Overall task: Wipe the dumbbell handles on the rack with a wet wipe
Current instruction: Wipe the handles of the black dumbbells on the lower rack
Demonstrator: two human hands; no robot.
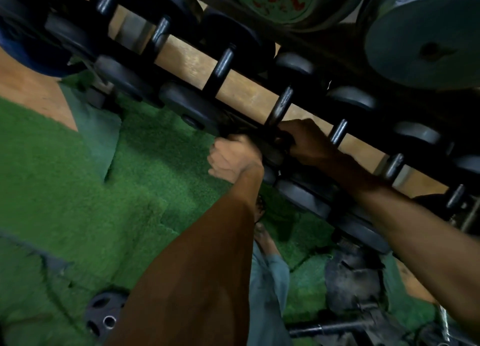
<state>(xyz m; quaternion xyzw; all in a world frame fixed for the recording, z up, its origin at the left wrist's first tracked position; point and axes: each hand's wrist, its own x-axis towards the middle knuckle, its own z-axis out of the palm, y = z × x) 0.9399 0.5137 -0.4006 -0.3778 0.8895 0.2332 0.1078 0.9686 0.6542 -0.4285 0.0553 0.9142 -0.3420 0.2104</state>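
A row of black dumbbells lies on the rack [192, 62], running from upper left to lower right, their metal handles pointing up the slope. Both hands meet at one dumbbell, whose handle [281, 107] rises just above them. My left hand [233, 158] curls round its near, dark weight end. My right hand [306, 140] grips the lower part of the same handle from the right. No wet wipe shows; anything under my fingers is hidden. Neighbouring handles [223, 62] [339, 132] stand bare on either side.
Large grey weight plates [426, 42] hang above at the upper right. Green turf [155, 164] covers the floor below the rack. On it lie a black plate [101, 317], dark equipment [350, 275] and a bar [324, 327]. My bare foot [259, 231] is under the rack's edge.
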